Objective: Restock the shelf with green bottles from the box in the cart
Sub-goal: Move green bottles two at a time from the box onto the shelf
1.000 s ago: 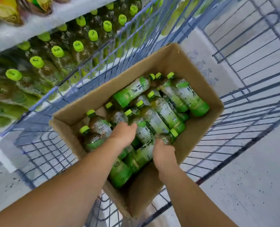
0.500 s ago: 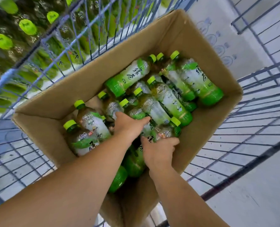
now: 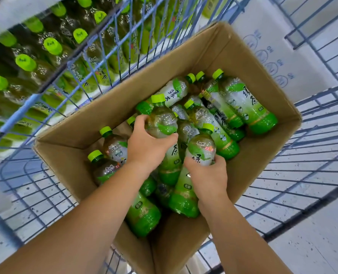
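The cardboard box (image 3: pixel 184 62) sits open inside the blue wire cart (image 3: pixel 312 184), holding a jumble of loose bottles (image 3: pixel 249 103) that lie on their sides, mostly with caps pointing far and left. Both hands are down in the box. The left hand (image 3: pixel 148 147) has its fingers curled round the upper body of a green-capped bottle (image 3: pixel 162 123), which is tipped up with its cap toward the far side, above the pile. The right hand (image 3: pixel 207 175), just to the right and nearer, is wrapped round the middle of a second bottle (image 3: pixel 200 149), also tilted with its cap up and far; its green base is low in the box near the front wall. Beyond the cart's left side, the shelf (image 3: pixel 4 14) carries rows of standing bottles (image 3: pixel 52 46) with bright green caps. A white printed carton (image 3: pixel 272 62) lies to the far right of the box.
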`<state>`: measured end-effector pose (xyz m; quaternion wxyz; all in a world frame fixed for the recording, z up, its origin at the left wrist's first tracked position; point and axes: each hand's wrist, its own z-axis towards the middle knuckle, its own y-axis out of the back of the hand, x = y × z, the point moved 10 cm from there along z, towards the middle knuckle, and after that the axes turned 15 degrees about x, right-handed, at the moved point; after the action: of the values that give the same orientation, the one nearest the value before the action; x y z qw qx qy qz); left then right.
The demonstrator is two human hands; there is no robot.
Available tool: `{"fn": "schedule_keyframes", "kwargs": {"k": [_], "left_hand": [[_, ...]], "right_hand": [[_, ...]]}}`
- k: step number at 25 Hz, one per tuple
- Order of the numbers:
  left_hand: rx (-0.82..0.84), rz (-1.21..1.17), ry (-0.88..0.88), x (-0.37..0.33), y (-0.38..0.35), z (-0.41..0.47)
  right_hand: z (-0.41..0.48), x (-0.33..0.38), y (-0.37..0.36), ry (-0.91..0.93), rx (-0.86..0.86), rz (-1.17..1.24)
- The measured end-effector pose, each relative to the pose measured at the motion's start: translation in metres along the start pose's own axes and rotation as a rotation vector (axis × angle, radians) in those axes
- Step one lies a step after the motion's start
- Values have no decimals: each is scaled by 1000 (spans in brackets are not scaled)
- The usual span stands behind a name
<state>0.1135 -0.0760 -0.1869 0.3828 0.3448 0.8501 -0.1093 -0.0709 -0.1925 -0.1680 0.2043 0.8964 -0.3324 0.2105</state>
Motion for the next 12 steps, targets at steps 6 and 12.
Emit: {"fn": "schedule_keyframes", "kwargs": {"k": [6, 12], "left_hand": [[17, -197, 44, 1, 30, -17], [173, -268, 89, 2, 39, -42]], "right_hand": [[-8, 16, -16, 35, 138, -61], [-31, 20, -35, -13, 278, 35]]}}
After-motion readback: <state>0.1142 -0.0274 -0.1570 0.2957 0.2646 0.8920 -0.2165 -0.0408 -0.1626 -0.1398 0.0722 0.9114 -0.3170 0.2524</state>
